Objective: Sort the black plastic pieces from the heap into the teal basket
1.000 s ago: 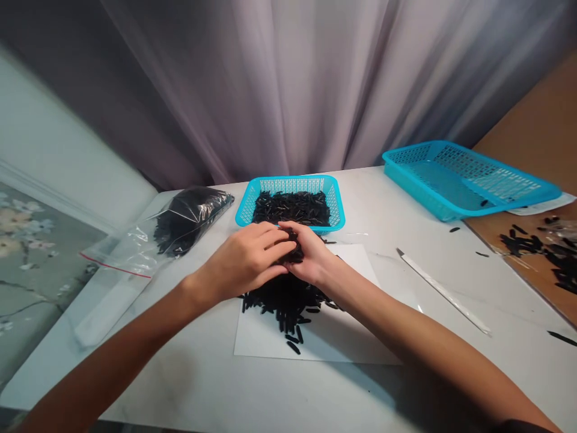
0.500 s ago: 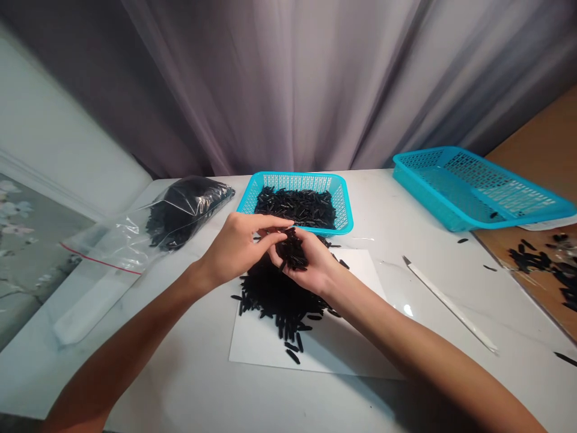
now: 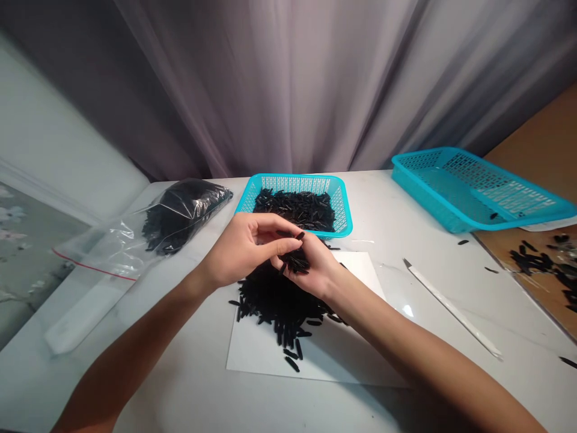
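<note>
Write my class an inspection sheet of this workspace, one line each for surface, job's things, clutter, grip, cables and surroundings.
Surface: white marbled tabletop, with a white sheet on it.
Job's things: pile of black pieces on the sheet; middle blue basket behind it, holding more.
Clutter: slim white tool and loose pieces at right; transparent bag of black pieces at left.
Grip: left hand pinches a black piece; right hand cups a handful.
Cables: nothing seen.
Surroundings: grey curtain behind; second blue basket at right.
</note>
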A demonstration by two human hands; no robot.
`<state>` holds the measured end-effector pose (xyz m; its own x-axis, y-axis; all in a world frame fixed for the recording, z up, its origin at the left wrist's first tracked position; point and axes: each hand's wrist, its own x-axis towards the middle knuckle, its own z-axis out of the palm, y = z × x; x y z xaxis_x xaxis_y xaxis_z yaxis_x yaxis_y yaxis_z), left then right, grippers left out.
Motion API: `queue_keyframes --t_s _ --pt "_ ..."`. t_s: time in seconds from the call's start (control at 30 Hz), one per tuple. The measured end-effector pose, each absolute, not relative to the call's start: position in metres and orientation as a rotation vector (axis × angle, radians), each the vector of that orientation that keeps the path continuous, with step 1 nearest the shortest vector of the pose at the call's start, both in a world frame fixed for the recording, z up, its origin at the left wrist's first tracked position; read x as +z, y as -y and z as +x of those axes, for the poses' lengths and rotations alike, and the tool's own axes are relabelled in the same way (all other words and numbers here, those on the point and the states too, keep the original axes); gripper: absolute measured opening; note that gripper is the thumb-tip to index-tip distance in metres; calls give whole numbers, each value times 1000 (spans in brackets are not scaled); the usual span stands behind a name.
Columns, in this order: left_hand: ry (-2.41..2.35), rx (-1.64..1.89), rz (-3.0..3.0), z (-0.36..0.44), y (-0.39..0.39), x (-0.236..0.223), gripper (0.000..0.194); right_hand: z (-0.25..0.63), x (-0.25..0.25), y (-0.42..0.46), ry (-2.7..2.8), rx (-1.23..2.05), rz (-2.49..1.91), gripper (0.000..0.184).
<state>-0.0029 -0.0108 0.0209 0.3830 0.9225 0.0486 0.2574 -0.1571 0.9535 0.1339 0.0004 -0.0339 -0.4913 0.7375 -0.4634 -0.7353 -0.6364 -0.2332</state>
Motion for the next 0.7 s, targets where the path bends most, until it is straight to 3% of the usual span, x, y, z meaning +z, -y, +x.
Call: queue_keyframes --t_s 0.13,0.3,0.4,0.7 --pt "-1210 729 1977 -1 10 18 15 134 -35 -1 29 2179 -710 20" --pt "-1127 656 2196 -7 10 19 38 134 -35 0 3 2169 -720 25" --pt "-1115 718 2159 -8 10 18 42 135 -34 0 -18 2147 -723 26" --pt "-1105 1053 1922 -3 12 15 29 137 -31 -3 -51 2111 -754 26"
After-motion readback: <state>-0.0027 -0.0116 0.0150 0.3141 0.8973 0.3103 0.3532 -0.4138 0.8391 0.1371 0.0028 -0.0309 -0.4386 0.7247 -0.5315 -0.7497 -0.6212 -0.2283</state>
